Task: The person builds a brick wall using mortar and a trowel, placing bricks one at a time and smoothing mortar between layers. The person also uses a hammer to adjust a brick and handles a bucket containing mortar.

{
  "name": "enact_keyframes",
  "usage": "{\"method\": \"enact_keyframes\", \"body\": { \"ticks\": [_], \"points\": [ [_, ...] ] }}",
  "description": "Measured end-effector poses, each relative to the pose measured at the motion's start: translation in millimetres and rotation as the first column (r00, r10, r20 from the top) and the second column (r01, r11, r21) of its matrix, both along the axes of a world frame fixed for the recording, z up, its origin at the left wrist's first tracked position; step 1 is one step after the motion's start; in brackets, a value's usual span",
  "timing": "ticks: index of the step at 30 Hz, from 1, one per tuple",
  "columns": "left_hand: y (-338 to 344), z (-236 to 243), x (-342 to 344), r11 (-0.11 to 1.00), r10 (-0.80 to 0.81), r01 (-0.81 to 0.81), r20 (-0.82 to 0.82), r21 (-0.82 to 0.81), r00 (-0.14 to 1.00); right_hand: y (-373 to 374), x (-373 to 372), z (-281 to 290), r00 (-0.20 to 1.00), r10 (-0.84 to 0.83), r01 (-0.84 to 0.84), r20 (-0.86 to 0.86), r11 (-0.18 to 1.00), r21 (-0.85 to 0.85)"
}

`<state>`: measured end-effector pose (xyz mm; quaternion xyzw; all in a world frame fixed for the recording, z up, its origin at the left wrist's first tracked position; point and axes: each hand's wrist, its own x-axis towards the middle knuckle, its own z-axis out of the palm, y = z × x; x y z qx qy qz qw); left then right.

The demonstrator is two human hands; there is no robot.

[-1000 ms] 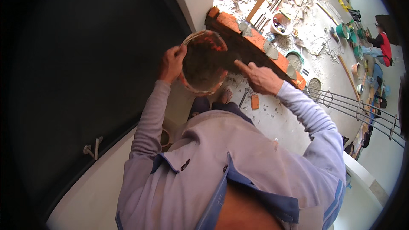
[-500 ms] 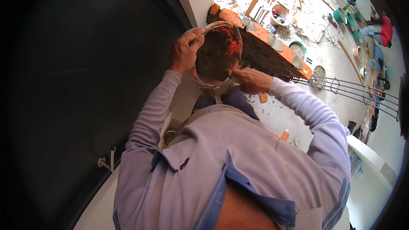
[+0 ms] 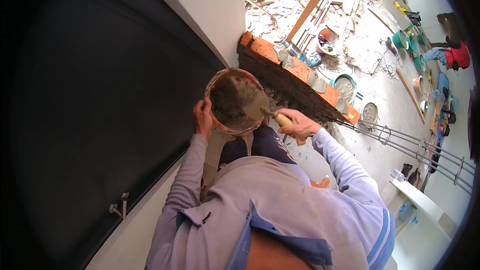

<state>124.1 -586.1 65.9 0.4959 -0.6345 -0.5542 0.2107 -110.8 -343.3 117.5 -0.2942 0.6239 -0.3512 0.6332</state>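
Observation:
My left hand (image 3: 202, 118) grips the left rim of a round bucket (image 3: 216, 123) held up in front of my legs. Wet grey mortar (image 3: 231, 101) lies inside it. My right hand (image 3: 297, 125) is closed around the pale wooden handle of a trowel (image 3: 283, 119), whose blade reaches over the bucket's right side and is coated in mortar. Just beyond the bucket stands a low brick wall (image 3: 298, 72), with patches of mortar along its top.
Steel reinforcing bars (image 3: 410, 148) stick out to the right from the wall's end. Behind the wall are a teal tub of mortar (image 3: 344, 86), a bucket of tools (image 3: 326, 45) and rubble. A dark panel (image 3: 110, 95) fills the left. A person in red (image 3: 456, 57) bends at far right.
The bucket has come down and nearer, tilting less. My right hand has moved down with the trowel, whose handle and blade now show. The person in red has shifted slightly.

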Motion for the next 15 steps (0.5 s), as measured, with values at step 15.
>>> {"method": "enact_keyframes", "body": {
  "ticks": [15],
  "points": [
    [58,-45,123,0.898,0.417,-0.439,0.316,-0.003,0.852,-134,-70,-146,0.542,-0.385,0.14,-0.747,0.918,-0.371]
  ]
}}
